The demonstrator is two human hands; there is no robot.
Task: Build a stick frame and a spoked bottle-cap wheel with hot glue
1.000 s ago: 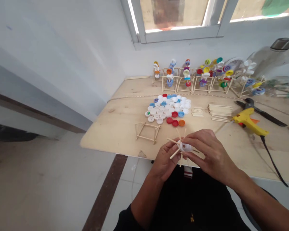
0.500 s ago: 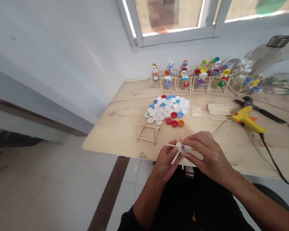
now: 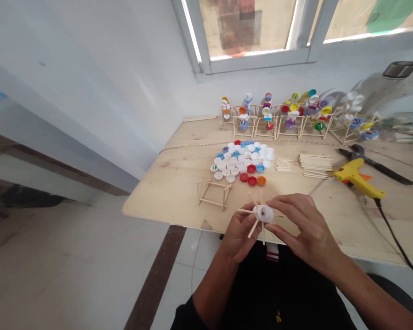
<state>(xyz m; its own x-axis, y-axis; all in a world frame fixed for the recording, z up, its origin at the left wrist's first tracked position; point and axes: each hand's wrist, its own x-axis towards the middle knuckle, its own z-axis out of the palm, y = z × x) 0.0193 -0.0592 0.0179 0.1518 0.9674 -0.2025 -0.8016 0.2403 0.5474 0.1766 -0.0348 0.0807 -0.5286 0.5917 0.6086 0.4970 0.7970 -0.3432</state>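
Note:
Over the table's front edge I hold a small wheel: white bottle caps [image 3: 265, 213] as a hub, with several thin wooden sticks [image 3: 253, 228] spreading out from it. My left hand [image 3: 240, 231] grips the hub from the left, its thumb among the sticks. From the right, the thumb and fingers of my right hand [image 3: 304, 224] close about the rim of the front cap, whose hollow side with a hole in the middle faces up. A stick-built frame [image 3: 213, 195] stands just left of my hands.
Loose bottle caps [image 3: 242, 160] lie behind my hands. Right of them are short sticks [image 3: 282, 165], longer sticks [image 3: 315, 165], a yellow glue gun [image 3: 358, 178] and black-handled cutters [image 3: 382, 165]. Finished frames with colourful cap wheels [image 3: 268, 114] line the wall, near a clear bottle [image 3: 378, 87].
The front cap's hollow side shows more fully now, as my right fingers have drawn back slightly toward its rim. The view has shifted a little; my left hand keeps its grip.

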